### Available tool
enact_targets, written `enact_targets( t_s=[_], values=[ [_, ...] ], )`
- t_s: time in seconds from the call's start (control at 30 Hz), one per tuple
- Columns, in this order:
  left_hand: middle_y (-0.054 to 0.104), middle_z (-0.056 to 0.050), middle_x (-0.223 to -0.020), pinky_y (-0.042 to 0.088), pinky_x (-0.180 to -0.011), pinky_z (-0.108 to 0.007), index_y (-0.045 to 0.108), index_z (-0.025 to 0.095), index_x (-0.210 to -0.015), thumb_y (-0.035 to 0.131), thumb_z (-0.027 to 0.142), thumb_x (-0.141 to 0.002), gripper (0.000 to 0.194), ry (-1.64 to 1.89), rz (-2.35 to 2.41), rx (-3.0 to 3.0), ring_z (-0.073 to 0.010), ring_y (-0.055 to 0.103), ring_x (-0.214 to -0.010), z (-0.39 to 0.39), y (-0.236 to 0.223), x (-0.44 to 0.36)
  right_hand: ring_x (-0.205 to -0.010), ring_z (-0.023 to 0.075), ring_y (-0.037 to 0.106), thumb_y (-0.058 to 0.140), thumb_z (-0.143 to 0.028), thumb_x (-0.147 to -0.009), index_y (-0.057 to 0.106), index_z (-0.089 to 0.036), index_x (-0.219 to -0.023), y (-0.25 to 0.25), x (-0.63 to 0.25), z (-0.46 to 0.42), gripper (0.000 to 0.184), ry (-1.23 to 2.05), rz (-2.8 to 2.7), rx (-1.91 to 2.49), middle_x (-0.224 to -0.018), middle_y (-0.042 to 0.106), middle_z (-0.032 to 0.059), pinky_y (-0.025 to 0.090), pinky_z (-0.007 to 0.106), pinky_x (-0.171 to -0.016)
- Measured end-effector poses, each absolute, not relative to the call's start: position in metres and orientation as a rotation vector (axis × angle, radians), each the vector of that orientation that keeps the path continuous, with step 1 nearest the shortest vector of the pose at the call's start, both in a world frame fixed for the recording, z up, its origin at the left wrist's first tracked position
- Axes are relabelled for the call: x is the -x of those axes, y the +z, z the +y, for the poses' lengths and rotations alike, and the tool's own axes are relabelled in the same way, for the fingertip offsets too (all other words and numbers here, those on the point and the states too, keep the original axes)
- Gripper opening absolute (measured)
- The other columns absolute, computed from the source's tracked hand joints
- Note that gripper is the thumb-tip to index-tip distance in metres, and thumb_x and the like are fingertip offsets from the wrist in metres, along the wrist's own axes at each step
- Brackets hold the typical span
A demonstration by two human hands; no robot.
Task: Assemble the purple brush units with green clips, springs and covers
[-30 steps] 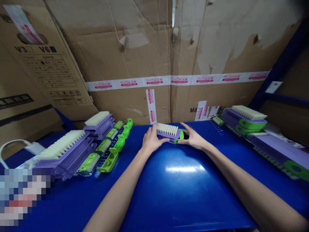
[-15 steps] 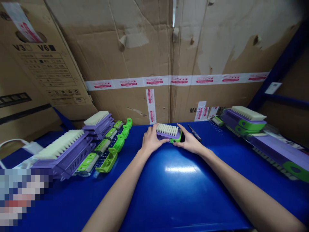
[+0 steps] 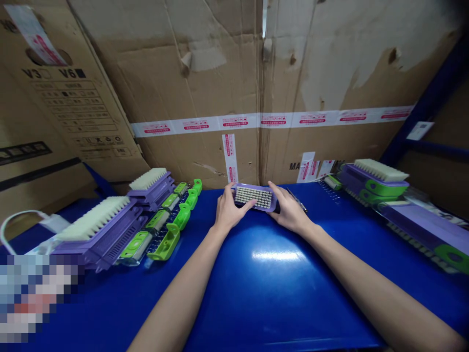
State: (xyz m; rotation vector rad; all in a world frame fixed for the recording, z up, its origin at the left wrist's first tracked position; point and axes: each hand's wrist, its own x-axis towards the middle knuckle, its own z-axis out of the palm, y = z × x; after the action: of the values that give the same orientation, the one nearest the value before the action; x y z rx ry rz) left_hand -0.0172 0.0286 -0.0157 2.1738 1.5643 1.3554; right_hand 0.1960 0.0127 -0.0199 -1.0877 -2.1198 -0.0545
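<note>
Between both hands is a purple brush (image 3: 256, 197) with rows of pale bristles, tilted so that the bristle side faces me. My left hand (image 3: 229, 209) grips its left end, with the thumb lying across the bristles. My right hand (image 3: 287, 209) is closed around the right end, fingers behind and thumb low at the near edge. The green end piece of this brush is hidden from view at this angle. Just behind my right hand lies a thin dark screwdriver-like tool (image 3: 296, 199), partly covered.
Left on the blue table (image 3: 278, 303) are purple bristled brush parts (image 3: 97, 217), green-and-grey pieces (image 3: 136, 244) and green end caps (image 3: 166, 242). On the right lie more brushes (image 3: 381, 171). A white cable (image 3: 18, 213) runs at far left. Cardboard (image 3: 198, 88) walls the back.
The brush has been tipped toward me: its bristles pointed upward before and now face me. The green end is now out of sight. My left thumb has moved onto the bristles.
</note>
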Motion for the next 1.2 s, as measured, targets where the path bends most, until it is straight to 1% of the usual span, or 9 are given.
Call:
enact_targets(
  t_s=[0.13,0.27,0.43,0.53,0.7,0.8,0.93,1.07,1.2],
  values=[
    [0.050,-0.014,-0.124,0.033,-0.101,-0.048,0.036,0.020,-0.131,0.071,0.064,-0.059,0.091,1.396,1.633,-2.405,-0.0315,0.045,-0.119,0.024,-0.010,0.017,-0.127,0.0312,0.041,0.050,-0.012,-0.079,0.017,-0.023,-0.149,-0.013,-0.196,0.011,0.078,-0.332,-2.212,0.993,-0.138,0.043,0.0138,0.038,0.053,-0.104],
    [0.047,-0.014,-0.126,0.020,-0.108,-0.051,0.040,0.022,-0.130,0.069,0.067,-0.059,0.088,1.364,1.694,-2.535,-0.0316,0.041,-0.123,0.021,-0.005,0.019,-0.132,0.0285,0.036,0.043,-0.011,-0.083,0.024,-0.024,-0.147,-0.011,-0.199,0.010,0.068,-0.462,-2.210,0.913,-0.140,0.043,0.0117,0.034,0.051,-0.109],
    [0.052,-0.011,-0.117,0.031,-0.100,-0.047,0.042,0.022,-0.128,0.067,0.069,-0.060,0.086,1.250,1.693,-2.495,-0.0302,0.047,-0.113,0.025,-0.011,0.021,-0.134,0.0253,0.035,0.038,-0.011,-0.086,0.031,-0.025,-0.144,-0.013,-0.200,0.010,0.060,-0.445,-2.278,0.940,-0.141,0.043,0.0087,0.030,0.051,-0.112],
    [0.050,-0.011,-0.118,0.035,-0.097,-0.046,0.043,0.023,-0.128,0.067,0.068,-0.060,0.085,1.202,1.689,-2.471,-0.0311,0.046,-0.113,0.028,-0.015,0.022,-0.134,0.0253,0.034,0.038,-0.011,-0.086,0.031,-0.026,-0.144,-0.014,-0.199,0.011,0.060,-0.451,-2.286,0.949,-0.142,0.043,0.0084,0.029,0.051,-0.112],
    [0.040,-0.015,-0.134,0.022,-0.107,-0.054,0.036,0.022,-0.132,0.068,0.071,-0.055,0.097,1.164,1.600,-2.536,-0.0341,0.037,-0.127,0.028,-0.016,0.021,-0.133,0.0267,0.035,0.042,-0.010,-0.084,0.024,-0.026,-0.147,-0.015,-0.197,0.010,0.067,-0.483,-2.263,0.917,-0.140,0.043,0.0101,0.031,0.050,-0.110],
    [0.034,-0.017,-0.142,0.012,-0.110,-0.058,0.030,0.022,-0.136,0.069,0.071,-0.054,0.103,1.092,1.548,-2.603,-0.0353,0.030,-0.134,0.026,-0.015,0.020,-0.128,0.0308,0.040,0.051,-0.015,-0.080,0.016,-0.023,-0.149,-0.016,-0.194,0.009,0.077,-0.393,-2.203,0.974,-0.138,0.044,0.0135,0.035,0.052,-0.106],
    [0.034,-0.017,-0.144,0.009,-0.111,-0.058,0.027,0.022,-0.139,0.068,0.067,-0.060,0.099,1.043,1.547,-2.644,-0.0339,0.029,-0.135,0.025,-0.016,0.018,-0.124,0.0330,0.045,0.062,-0.026,-0.076,0.010,-0.020,-0.149,-0.018,-0.189,0.006,0.090,-0.125,-2.103,1.080,-0.135,0.046,0.0166,0.038,0.052,-0.102],
    [0.044,-0.016,-0.137,0.012,-0.110,-0.056,0.031,0.022,-0.136,0.066,0.063,-0.065,0.089,1.028,1.558,-2.628,-0.0317,0.039,-0.129,0.025,-0.015,0.018,-0.122,0.0306,0.049,0.069,-0.032,-0.071,0.007,-0.022,-0.149,-0.024,-0.189,0.007,0.099,0.273,-2.001,1.156,-0.134,0.048,0.0159,0.039,0.049,-0.102],
    [0.050,-0.014,-0.132,0.022,-0.107,-0.051,0.033,0.021,-0.134,0.065,0.062,-0.068,0.083,1.116,1.562,-2.546,-0.0302,0.045,-0.123,0.028,-0.016,0.019,-0.119,0.0274,0.053,0.070,-0.031,-0.069,0.005,-0.022,-0.148,-0.029,-0.192,0.013,0.103,0.557,-1.909,1.198,-0.130,0.052,0.0149,0.037,0.048,-0.103]
  ],
)
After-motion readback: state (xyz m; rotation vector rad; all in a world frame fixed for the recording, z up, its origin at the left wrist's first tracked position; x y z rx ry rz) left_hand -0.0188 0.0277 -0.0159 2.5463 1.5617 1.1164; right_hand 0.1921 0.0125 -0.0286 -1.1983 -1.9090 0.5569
